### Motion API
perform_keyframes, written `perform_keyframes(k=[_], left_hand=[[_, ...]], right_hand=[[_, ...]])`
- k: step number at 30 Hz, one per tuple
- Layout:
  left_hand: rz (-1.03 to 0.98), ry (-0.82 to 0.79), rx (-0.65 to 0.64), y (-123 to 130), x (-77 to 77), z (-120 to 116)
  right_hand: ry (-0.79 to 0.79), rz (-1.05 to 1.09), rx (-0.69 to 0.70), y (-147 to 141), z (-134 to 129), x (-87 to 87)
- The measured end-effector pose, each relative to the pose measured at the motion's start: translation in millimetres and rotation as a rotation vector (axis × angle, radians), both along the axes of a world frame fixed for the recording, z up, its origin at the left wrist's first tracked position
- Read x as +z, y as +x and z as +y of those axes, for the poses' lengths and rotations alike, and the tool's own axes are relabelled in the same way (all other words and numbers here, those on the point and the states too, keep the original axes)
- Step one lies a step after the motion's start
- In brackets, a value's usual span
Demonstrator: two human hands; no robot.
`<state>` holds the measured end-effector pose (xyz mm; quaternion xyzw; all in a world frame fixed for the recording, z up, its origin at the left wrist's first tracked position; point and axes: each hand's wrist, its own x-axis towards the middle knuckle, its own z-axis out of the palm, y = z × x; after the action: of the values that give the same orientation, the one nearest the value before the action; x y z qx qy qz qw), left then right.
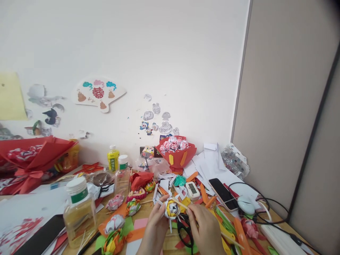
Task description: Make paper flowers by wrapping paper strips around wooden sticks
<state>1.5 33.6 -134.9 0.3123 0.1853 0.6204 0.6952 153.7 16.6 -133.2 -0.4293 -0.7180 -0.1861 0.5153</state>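
My left hand [156, 216] is closed around the side of a folded paper flower [172, 208] with white outer petals and yellow inner ones. A white stem-like strip hangs below the flower. Between the fingers of my right hand [203, 226] is a thin wooden stick [181, 203], its far end touching the top of the flower. Black-handled scissors [185, 233] lie on the table under my right hand, partly hidden by it. Left of my hands are more paper flowers: a white one [114, 224], a green-and-orange one [133, 206] and a yellow-orange one [114, 242].
Clear jars [79, 216] with white lids and a yellow bottle [113, 159] stand at left. A red-wrapped bouquet [176, 156] stands against the wall. At right lie a phone [223, 194], a white timer [192, 190], a mouse [245, 204] with black cable and a power strip [284, 239]. Paper scraps cover the table.
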Motion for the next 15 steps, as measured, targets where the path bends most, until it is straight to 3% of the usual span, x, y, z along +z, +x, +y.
perform_keyframes(k=[8,15], left_hand=[[0.056,0.011,0.012,2,6.5,-5],[0.153,-0.003,-0.056,8,9.3,-13]], right_hand=[[-0.050,0.139,0.023,-3,-1,5.6],[-0.205,0.201,0.201,-3,-3,6.4]])
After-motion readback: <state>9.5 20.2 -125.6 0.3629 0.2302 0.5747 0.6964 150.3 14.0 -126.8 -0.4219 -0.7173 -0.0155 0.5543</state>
